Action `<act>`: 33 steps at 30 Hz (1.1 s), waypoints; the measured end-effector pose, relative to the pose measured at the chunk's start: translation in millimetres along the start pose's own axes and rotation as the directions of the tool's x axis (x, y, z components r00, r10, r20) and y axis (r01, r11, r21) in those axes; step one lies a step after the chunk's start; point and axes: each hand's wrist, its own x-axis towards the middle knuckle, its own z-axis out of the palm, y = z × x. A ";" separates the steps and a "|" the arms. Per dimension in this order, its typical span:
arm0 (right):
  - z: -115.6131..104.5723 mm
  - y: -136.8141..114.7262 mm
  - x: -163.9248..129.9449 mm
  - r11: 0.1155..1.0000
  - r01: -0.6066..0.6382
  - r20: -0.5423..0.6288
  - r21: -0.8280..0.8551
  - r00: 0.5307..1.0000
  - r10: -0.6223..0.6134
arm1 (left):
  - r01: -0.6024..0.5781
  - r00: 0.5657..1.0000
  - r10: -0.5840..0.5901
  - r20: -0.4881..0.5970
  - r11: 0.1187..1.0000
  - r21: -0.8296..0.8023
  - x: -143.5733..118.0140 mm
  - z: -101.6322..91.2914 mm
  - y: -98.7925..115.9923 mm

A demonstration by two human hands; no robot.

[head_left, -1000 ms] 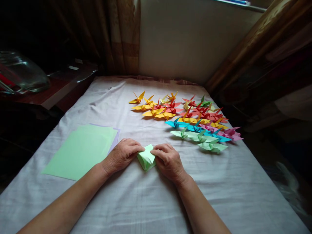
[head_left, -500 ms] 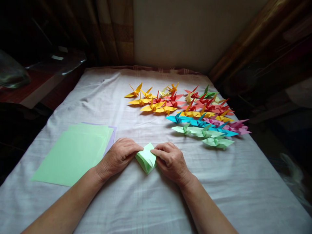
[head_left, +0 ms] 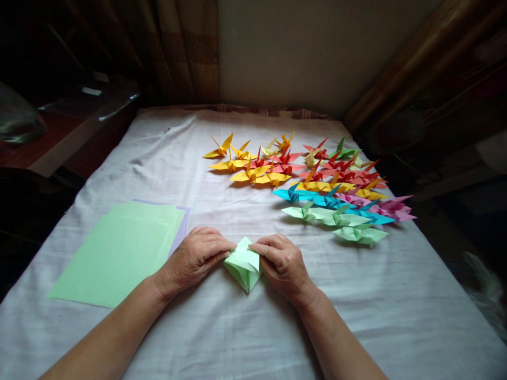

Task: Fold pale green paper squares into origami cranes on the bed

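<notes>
Folded green paper [head_left: 244, 261] pinched from both sides

The left hand [head_left: 195, 258] and the right hand [head_left: 283, 266] are apart, with the green paper between them, each gripping one side of it near the upper edge with its fingertips. The paper is a small diamond, one corner pointing away from the person and another toward them; the layers on the near side gape slightly.

Just left of the left hand lies a stack of flat light-green sheets [head_left: 114, 253], with a purple sheet [head_left: 184, 224] showing along the edge nearest that hand. All rest on a pale, creased cloth [head_left: 253, 338].

Beyond the right hand, folded paper cranes stand in close rows: light-green cranes [head_left: 360, 235] nearest it, then blue cranes [head_left: 295, 195], with pink cranes [head_left: 396, 208] farther right. Farther from the hands are yellow cranes [head_left: 250, 174] and red cranes [head_left: 284, 158]. A brown curtain [head_left: 190, 63] hangs well past the left hand.
</notes>
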 end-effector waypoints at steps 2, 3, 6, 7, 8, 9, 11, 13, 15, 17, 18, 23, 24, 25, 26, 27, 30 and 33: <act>0.6 1.2 -1.0 1.000 -0.018 -0.012 0.015 1.000 0.018 | 0.001 1.000 -0.001 0.014 1.000 -0.015 0.8 -1.1 0.4; 0.8 1.7 -1.4 0.999 -0.026 -0.017 0.020 1.000 0.026 | -0.004 1.000 0.004 0.020 1.000 -0.018 1.1 -1.5 0.5; 1.2 2.2 -1.7 0.999 -0.044 -0.022 0.028 0.999 0.045 | -0.013 1.000 0.013 0.021 1.000 -0.013 1.7 -1.8 0.8; 1.3 2.1 -1.6 0.998 -0.047 -0.023 0.029 0.999 0.048 | -0.015 1.000 0.015 0.017 1.000 -0.013 1.8 -1.7 0.9; 1.4 2.0 -1.3 0.998 -0.049 -0.022 0.030 0.999 0.049 | -0.018 1.000 0.018 0.016 1.000 -0.016 1.8 -1.7 0.8; 1.4 1.9 -1.1 0.998 -0.049 -0.021 0.028 0.999 0.049 | -0.019 1.000 0.019 0.017 1.000 -0.022 1.6 -1.7 0.7; 1.4 1.8 -0.6 0.998 -0.050 -0.019 0.022 0.999 0.051 | -0.013 0.999 0.015 0.028 0.999 -0.042 1.3 -1.9 0.1; 1.2 1.8 -0.4 0.998 -0.056 -0.014 0.019 0.998 0.057 | 0.011 0.999 -0.009 0.036 0.998 -0.059 1.0 -2.4 -0.4; 1.1 1.7 -0.3 0.998 -0.065 -0.007 0.021 0.998 0.065 | 0.029 0.999 -0.027 0.038 0.998 -0.058 1.3 -2.9 -0.3; 0.9 1.5 -0.2 0.997 -0.072 0.006 0.023 0.997 0.071 | 0.023 0.999 -0.021 0.045 0.999 -0.043 2.0 -3.0 0.7; 0.8 1.2 -0.2 0.997 -0.072 0.012 0.021 0.997 0.072 | 0.014 0.999 -0.012 0.047 0.999 -0.035 2.5 -2.7 1.4; -0.1 -0.9 0.9 0.998 -0.070 0.019 0.006 0.997 0.069 | 0.004 1.000 -0.003 0.014 1.000 -0.011 3.4 1.3 4.6; -0.3 -1.4 1.1 0.997 -0.071 0.020 0.005 0.997 0.071 | 0.006 1.000 -0.006 0.010 1.000 -0.007 3.0 2.3 5.0; -0.5 -1.7 1.3 0.997 -0.074 0.022 0.006 0.997 0.074 | 0.010 1.000 -0.010 0.009 1.000 -0.002 2.6 3.3 5.3; -0.5 -1.9 1.4 0.997 -0.077 0.023 0.009 0.997 0.077 | 0.016 1.000 -0.016 0.007 1.000 0.005 2.0 4.3 5.6; -0.6 -2.0 1.5 0.997 -0.080 0.025 0.013 0.996 0.080 | 0.026 1.000 -0.026 0.006 1.000 0.012 1.4 5.3 6.0; -0.9 -1.7 1.6 0.996 -0.086 0.035 0.021 0.996 0.085 | 0.063 0.998 -0.063 -0.012 0.997 0.034 -0.1 8.4 8.2; -3.3 -3.3 2.9 0.994 -0.096 0.047 0.047 0.994 0.094 | 0.091 0.994 -0.088 -0.058 0.995 0.045 -0.4 11.5 11.8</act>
